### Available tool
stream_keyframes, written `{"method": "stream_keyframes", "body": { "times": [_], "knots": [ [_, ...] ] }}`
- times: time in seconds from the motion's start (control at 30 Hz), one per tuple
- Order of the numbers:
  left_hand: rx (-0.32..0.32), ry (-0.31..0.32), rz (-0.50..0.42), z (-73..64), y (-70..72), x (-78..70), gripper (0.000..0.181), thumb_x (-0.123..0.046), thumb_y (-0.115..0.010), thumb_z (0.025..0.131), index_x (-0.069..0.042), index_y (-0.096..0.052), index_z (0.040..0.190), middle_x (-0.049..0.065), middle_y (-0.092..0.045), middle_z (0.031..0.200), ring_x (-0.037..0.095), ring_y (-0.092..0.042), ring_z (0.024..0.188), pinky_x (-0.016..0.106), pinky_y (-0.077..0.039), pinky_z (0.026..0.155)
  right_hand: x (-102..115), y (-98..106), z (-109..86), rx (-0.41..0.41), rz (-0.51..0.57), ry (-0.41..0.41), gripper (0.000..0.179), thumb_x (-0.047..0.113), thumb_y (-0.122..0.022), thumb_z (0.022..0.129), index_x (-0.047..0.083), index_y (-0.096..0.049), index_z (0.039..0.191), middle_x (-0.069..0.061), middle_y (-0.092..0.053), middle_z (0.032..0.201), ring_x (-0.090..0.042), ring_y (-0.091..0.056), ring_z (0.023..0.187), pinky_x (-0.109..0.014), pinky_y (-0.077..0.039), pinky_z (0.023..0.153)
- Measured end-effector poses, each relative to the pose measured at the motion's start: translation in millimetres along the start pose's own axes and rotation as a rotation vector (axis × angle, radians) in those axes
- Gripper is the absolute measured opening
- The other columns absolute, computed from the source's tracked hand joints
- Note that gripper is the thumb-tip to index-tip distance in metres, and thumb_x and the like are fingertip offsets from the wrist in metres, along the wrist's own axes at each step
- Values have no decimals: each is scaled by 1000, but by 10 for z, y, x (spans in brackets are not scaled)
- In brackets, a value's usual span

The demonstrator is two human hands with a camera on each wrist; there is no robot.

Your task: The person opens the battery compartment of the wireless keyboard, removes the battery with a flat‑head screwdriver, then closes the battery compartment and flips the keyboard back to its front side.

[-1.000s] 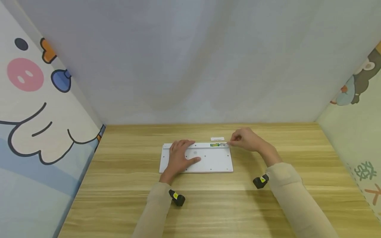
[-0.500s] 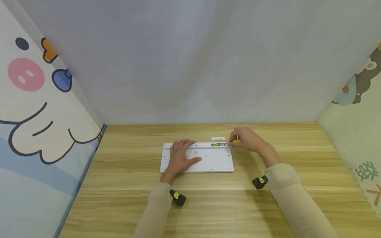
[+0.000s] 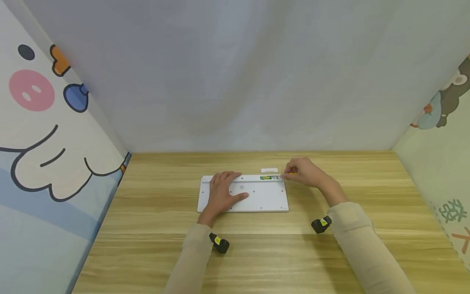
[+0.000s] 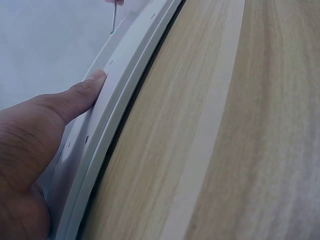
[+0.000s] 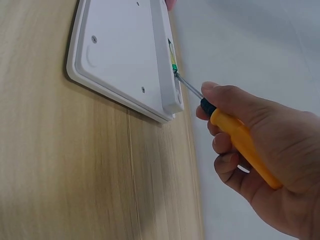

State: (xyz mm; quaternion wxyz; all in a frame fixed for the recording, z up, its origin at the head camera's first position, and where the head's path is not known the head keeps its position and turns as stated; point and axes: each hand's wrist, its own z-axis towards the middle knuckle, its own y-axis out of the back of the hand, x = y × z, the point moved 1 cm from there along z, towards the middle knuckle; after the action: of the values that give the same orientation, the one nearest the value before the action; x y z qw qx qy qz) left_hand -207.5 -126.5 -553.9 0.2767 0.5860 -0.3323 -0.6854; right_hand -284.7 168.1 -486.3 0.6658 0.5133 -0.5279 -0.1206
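The flat white device (image 3: 266,200) lay on the tabletop (image 3: 257,261), its screw-dotted face upward, beneath the left hand (image 3: 221,194) and to the left of the right hand (image 3: 302,172). A raised bar (image 3: 251,178) ran along its far edge, passing under the left hand's fingers and ending just beside the right. In this bar, between the two hands and nearer the right, a slot held a green-and-yellow battery (image 3: 266,178).

The right hand grasped a screwdriver (image 5: 244,145) by its yellow handle, thumb and fingers wrapped about it; the metal shaft slanted from the grip to the slot, its tip at the green end of the battery. Whether tip and battery touched could not be told. The left hand held nothing in a grip: it rested spread upon the device, thumb on the broad face and fingers across the bar.

A small white strip (image 3: 269,170) lay beyond the device, near the right hand and to its left. Nearer the wearer than the hands, a black camera (image 3: 220,244) sat at the left wrist and another black camera (image 3: 321,224) at the right, beside beige sleeves (image 3: 361,234). Beyond both hands rose a pale backdrop (image 3: 235,81); far to the left of the left hand stood a panel printed with a pink-snouted figure (image 3: 33,90).
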Motion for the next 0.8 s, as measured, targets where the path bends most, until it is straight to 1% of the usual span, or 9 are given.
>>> {"method": "stream_keyframes", "body": {
  "times": [0.13, 0.33, 0.53, 0.67, 0.8],
  "knots": [
    [0, 2, -5, 1, 2, 5, 73, -47, -82, 83, -22, -55, 146, 9, -55, 148, 32, -42, 146, 55, -11, 132, 16, -3, 6, 28, 3, -16, 17, 23, -71, 96, 9, -77, 88, -5, -69, 87, -15, -55, 78, -26, -46, 68],
    [3, 1, -5, 6, -2, 17, 73, -47, -82, 83, -22, -54, 146, 8, -55, 149, 32, -42, 146, 54, -11, 132, 15, -4, 6, 78, -3, -27, 25, 24, -64, 101, 4, -76, 89, -11, -71, 82, -13, -50, 68, -25, -43, 61],
    [-6, -9, -12, -4, 11, 7, 73, -46, -83, 83, -21, -55, 145, 9, -56, 147, 32, -43, 145, 55, -12, 132, -3, -19, 5, 98, -18, -45, 29, 27, -61, 103, 5, -77, 92, -11, -72, 85, -13, -50, 69, -26, -43, 62],
    [-4, -11, -14, -7, 14, 4, 73, -46, -83, 83, -21, -55, 145, 8, -56, 148, 32, -43, 145, 55, -12, 132, -5, -22, -6, 81, -23, -39, 27, 27, -62, 102, 6, -77, 92, -9, -73, 87, -14, -54, 73, -26, -46, 66],
    [-3, -14, -17, -5, 13, 12, 73, -47, -82, 83, -21, -55, 146, 9, -55, 148, 32, -43, 145, 55, -11, 132, 18, -5, -28, 37, -31, -16, 22, 25, -67, 99, 6, -77, 91, -6, -71, 87, -14, -55, 77, -27, -47, 69]
  ]
}}
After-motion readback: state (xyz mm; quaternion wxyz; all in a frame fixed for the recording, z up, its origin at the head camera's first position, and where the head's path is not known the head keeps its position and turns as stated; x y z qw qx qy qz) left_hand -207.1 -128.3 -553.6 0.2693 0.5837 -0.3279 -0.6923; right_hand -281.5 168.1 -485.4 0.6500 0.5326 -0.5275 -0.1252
